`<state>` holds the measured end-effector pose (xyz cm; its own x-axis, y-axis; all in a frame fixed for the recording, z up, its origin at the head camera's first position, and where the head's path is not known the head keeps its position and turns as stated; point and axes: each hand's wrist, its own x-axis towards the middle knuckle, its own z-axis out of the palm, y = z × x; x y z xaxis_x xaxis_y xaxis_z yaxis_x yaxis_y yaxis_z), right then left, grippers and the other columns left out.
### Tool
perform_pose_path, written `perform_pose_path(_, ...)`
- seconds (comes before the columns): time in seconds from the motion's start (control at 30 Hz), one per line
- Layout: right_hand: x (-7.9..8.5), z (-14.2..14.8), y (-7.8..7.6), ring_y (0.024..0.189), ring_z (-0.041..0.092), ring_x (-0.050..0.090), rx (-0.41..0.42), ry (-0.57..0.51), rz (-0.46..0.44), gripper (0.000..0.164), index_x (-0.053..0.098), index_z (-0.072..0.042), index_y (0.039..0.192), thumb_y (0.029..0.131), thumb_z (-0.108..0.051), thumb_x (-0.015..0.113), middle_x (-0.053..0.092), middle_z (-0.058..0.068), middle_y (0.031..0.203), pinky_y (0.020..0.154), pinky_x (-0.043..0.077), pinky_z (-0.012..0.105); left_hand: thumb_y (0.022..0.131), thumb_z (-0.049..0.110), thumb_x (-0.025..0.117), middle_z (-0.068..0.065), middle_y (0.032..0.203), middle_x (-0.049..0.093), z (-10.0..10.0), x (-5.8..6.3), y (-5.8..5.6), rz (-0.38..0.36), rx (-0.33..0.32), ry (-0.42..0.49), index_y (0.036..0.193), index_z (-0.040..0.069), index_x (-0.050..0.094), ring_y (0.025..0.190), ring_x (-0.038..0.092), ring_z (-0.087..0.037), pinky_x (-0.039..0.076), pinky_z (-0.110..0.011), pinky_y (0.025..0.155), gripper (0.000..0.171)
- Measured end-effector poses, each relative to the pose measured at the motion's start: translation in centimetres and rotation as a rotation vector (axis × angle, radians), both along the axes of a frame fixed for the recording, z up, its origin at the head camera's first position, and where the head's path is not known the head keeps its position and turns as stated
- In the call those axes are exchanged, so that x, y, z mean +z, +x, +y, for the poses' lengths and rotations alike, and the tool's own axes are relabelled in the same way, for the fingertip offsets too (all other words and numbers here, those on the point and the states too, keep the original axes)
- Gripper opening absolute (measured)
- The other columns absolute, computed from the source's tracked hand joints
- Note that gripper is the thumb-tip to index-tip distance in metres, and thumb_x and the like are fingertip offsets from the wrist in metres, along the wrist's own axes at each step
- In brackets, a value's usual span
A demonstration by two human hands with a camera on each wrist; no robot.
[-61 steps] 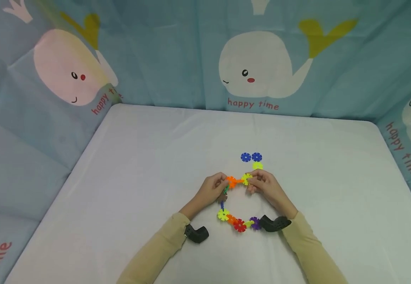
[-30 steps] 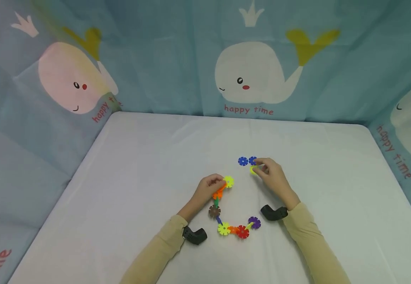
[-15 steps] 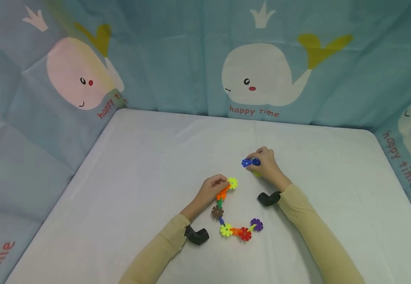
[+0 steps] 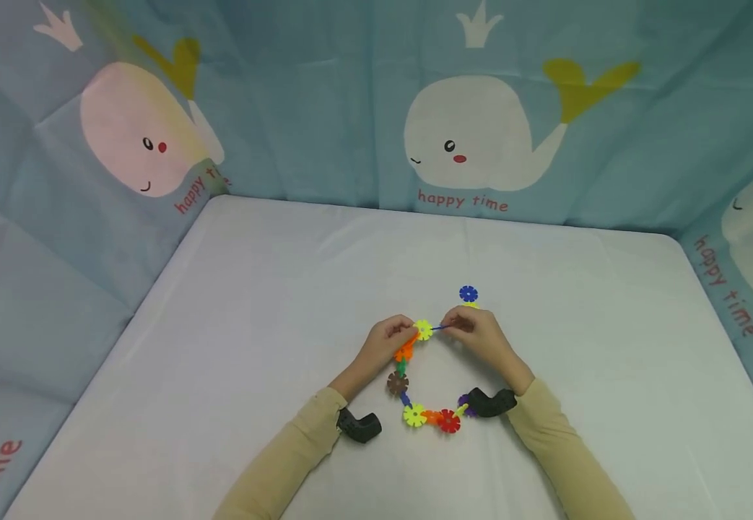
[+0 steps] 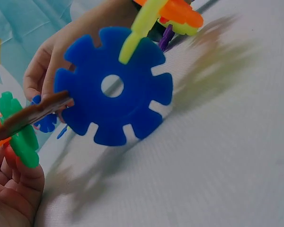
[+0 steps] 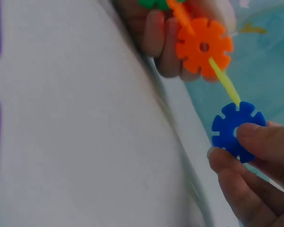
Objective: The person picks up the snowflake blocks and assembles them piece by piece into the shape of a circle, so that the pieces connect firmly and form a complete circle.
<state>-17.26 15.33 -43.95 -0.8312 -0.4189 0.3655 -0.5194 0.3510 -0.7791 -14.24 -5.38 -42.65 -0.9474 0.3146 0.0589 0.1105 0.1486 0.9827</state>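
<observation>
My left hand [image 4: 385,343] pinches a curved chain of notched, flower-shaped plastic discs near its orange disc [image 6: 204,33]. At the chain's upper end is a yellow disc [image 4: 423,330]. My right hand [image 4: 480,339] pinches a blue disc [image 6: 226,125] between thumb and fingers, its edge meeting that yellow disc's rim; how deep the notches interlock I cannot tell. Down the chain come a green disc [image 5: 23,142], a brown disc [image 4: 398,383], another blue disc [image 5: 132,111], a second yellow disc [image 4: 414,415] and a red disc [image 4: 449,421]. A purple end disc is partly hidden by the right wrist camera.
Beyond my right hand, a loose blue disc [image 4: 468,293] lies on the white table [image 4: 285,303], with a yellow disc [image 4: 471,305] mostly hidden below it. Black wrist cameras [image 4: 359,427] jut inward from both sleeves. A blue whale-print curtain [image 4: 324,130] surrounds the table's far side.
My right hand let go of the chain's yellow end, reached to the loose discs, picked up one blue disc and brought it back to the chain. My left hand kept its hold.
</observation>
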Motion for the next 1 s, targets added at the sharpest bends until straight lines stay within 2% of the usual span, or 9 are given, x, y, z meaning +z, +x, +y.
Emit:
perform_pose_path(0.13,-0.3,-0.5,0.6,0.071,0.021,0.060,-0.003,-0.033,0.029,0.011,0.063,0.001,0.081,0.074,0.007,0.068,0.063,0.009,0.079,0.065,0.049,0.028,0.091,0.009,0.052,-0.001,0.066,0.047,-0.1,-0.1,0.0,-0.011,-0.013,-0.016,0.089,-0.006,0.057,0.059,0.040,-0.008,0.034,-0.020,0.055,0.016)
perform_pose_path(0.33,-0.1,-0.9,1.0,0.069,0.012,0.057,0.005,0.072,0.218,0.015,0.064,-0.003,0.079,0.070,0.007,0.071,0.062,0.002,0.076,0.063,0.048,0.025,0.091,0.010,0.053,0.001,0.059,0.043,-0.2,-0.1,-0.1,0.011,-0.060,-0.015,0.087,-0.005,0.058,0.052,0.037,-0.008,0.033,-0.020,0.053,0.016)
perform_pose_path(0.4,0.0,-0.9,1.0,0.069,0.011,0.058,0.015,0.090,0.254,0.016,0.064,-0.003,0.079,0.070,0.008,0.071,0.062,0.002,0.076,0.063,0.049,0.025,0.090,0.010,0.053,0.002,0.058,0.042,-0.2,-0.3,-0.2,0.020,-0.067,-0.009,0.086,-0.005,0.058,0.052,0.036,-0.008,0.032,-0.020,0.052,0.016)
perform_pose_path(0.47,0.1,-0.8,1.0,0.069,0.012,0.058,0.025,0.093,0.251,0.016,0.064,-0.003,0.080,0.071,0.008,0.071,0.063,0.002,0.077,0.063,0.049,0.026,0.090,0.010,0.053,0.002,0.059,0.042,-0.1,-0.5,-0.3,0.023,-0.064,0.009,0.085,-0.004,0.057,0.053,0.036,-0.009,0.032,-0.021,0.052,0.015)
perform_pose_path(0.57,0.5,0.0,0.7,0.071,0.015,0.058,0.017,0.103,0.167,0.019,0.064,-0.001,0.087,0.071,0.003,0.073,0.062,0.005,0.085,0.064,0.049,0.028,0.091,0.013,0.053,0.001,0.062,0.045,0.1,-1.7,-0.6,-0.001,-0.038,0.019,0.086,-0.002,0.057,0.056,0.039,-0.011,0.034,-0.022,0.053,0.016)
perform_pose_path(0.7,0.5,2.2,0.2,0.071,0.019,0.052,-0.167,0.176,0.044,0.032,0.061,0.002,0.100,0.073,-0.006,0.074,0.054,0.012,0.096,0.061,0.046,0.031,0.091,0.019,0.054,0.000,0.071,0.050,0.2,-3.0,-0.8,-0.074,0.036,0.023,0.091,0.001,0.057,0.062,0.042,-0.011,0.036,-0.022,0.056,0.018)
perform_pose_path(0.8,-0.4,3.6,-0.2,0.070,0.020,0.047,-0.315,0.222,-0.014,0.036,0.060,0.005,0.106,0.076,-0.009,0.071,0.048,0.016,0.094,0.060,0.041,0.031,0.091,0.019,0.054,-0.002,0.075,0.052,0.0,-3.2,-0.8,-0.111,0.082,0.049,0.093,0.000,0.056,0.064,0.042,-0.013,0.036,-0.022,0.057,0.018)
perform_pose_path(0.9,-1.1,3.9,-0.6,0.069,0.021,0.044,-0.385,0.226,-0.032,0.038,0.059,0.007,0.108,0.078,-0.014,0.070,0.046,0.017,0.090,0.060,0.037,0.033,0.091,0.016,0.054,-0.003,0.078,0.053,-0.2,-2.9,-1.0,-0.124,0.094,0.095,0.096,-0.001,0.055,0.066,0.043,-0.013,0.037,-0.022,0.059,0.018)
perform_pose_path(1.0,-1.3,3.3,-0.8,0.074,0.025,0.044,-0.454,0.226,-0.030,0.040,0.061,0.006,0.104,0.076,-0.019,0.073,0.047,0.017,0.091,0.062,0.035,0.035,0.091,0.013,0.052,-0.004,0.080,0.054,-0.2,-1.7,-0.9,-0.121,0.089,0.121,0.099,-0.003,0.054,0.067,0.044,-0.011,0.038,-0.021,0.061,0.018)
